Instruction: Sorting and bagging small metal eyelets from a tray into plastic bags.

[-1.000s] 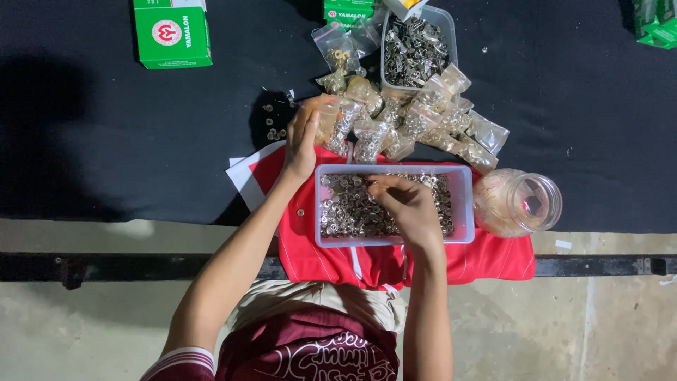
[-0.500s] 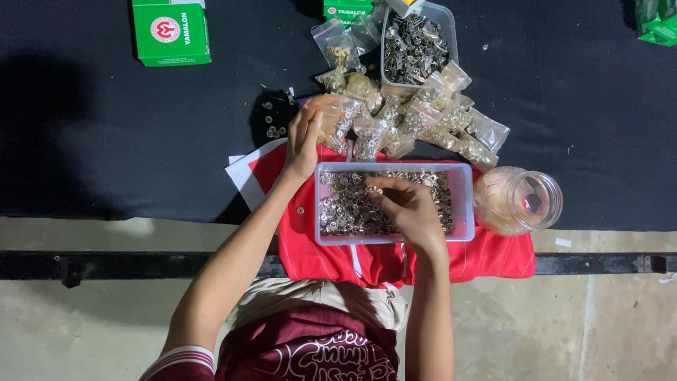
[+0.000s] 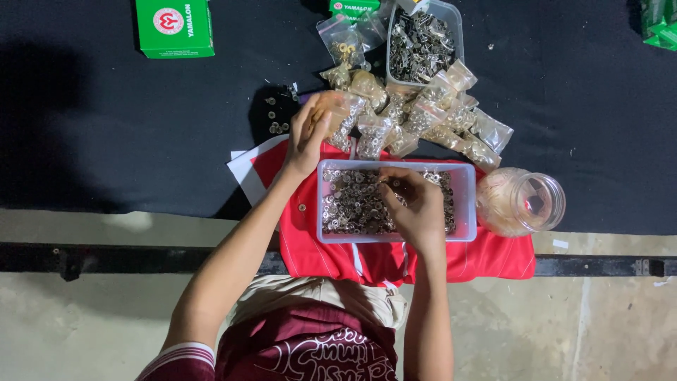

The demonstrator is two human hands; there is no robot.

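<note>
My left hand (image 3: pixel 308 141) reaches over the red garment (image 3: pixel 303 247) and holds a small clear plastic bag (image 3: pixel 335 107) open at the near edge of a pile of filled little bags (image 3: pixel 423 120). My right hand (image 3: pixel 417 206) is inside a clear rectangular tray (image 3: pixel 466 204) full of small silver metal snaps (image 3: pixel 352 204). Its fingertips are pinched together on a few of them. The tray sits on the red garment, at the edge of the black tabletop (image 3: pixel 106 127).
A second clear tub of darker metal parts (image 3: pixel 423 42) stands behind the bag pile. A clear jar (image 3: pixel 523 202) lies on its side to the right of the tray. A green box (image 3: pixel 173 28) sits at the far left, more green packs (image 3: pixel 659 25) at the far right.
My right hand's fingers have shifted slightly among the snaps. My left hand stays at the bag pile with the small bag, barely moved.
</note>
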